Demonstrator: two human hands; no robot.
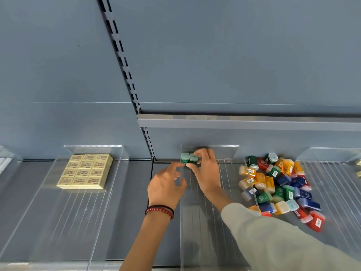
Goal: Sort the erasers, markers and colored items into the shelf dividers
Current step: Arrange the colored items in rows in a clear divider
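Two small green boxes with pale lids stand side by side at the back of the middle clear divider lane. My right hand pinches the right one between fingers and thumb. My left hand hovers just left of them, fingers loosely spread, holding nothing. A loose heap of green, blue, orange, yellow and red small boxes lies on the shelf to the right. Yellow erasers sit in a tidy block in the left divider.
Clear acrylic dividers stand between the lanes. A grey upper shelf edge overhangs the back. White items show at the far left, and a yellow item at the far right edge.
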